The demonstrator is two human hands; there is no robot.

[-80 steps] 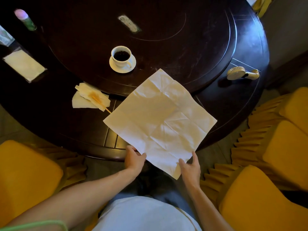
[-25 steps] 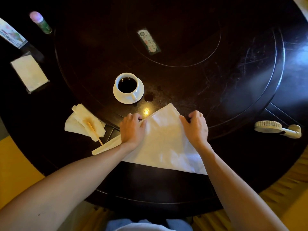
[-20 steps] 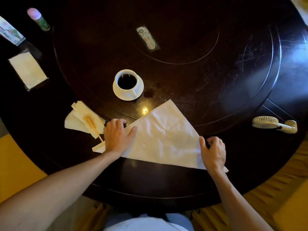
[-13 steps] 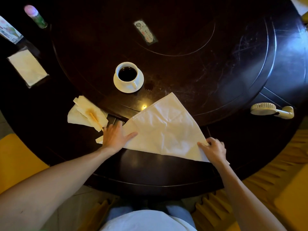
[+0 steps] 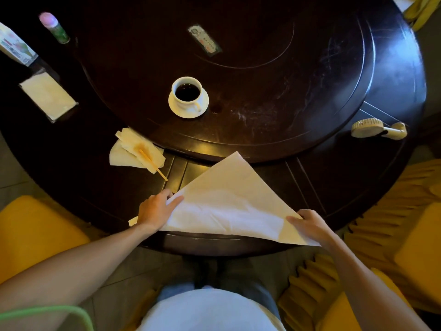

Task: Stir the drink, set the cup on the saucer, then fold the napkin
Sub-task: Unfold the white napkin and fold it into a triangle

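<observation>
A white napkin [image 5: 229, 201], folded into a triangle, lies at the near edge of the dark round table [image 5: 298, 177], its long fold facing me. My left hand [image 5: 155, 210] presses flat on its left corner. My right hand [image 5: 310, 224] pinches its right corner, which hangs past the table edge. Farther back, a white cup [image 5: 187, 93] of dark drink stands on its white saucer [image 5: 202, 107]. A wooden stirrer [image 5: 152, 161] rests on a crumpled stained napkin [image 5: 133, 151] left of the folded one.
A cream handheld fan [image 5: 378, 127] lies at the right. At the far left are a tissue pack [image 5: 47, 95], a small bottle [image 5: 53, 26] and a carton [image 5: 14, 45]. A card [image 5: 205, 41] lies on the raised turntable. Yellow chairs [image 5: 405, 235] flank me.
The open square napkin became a triangle. My hands slid from its top down to its two lower corners, and the napkin shifted nearer to the table edge.
</observation>
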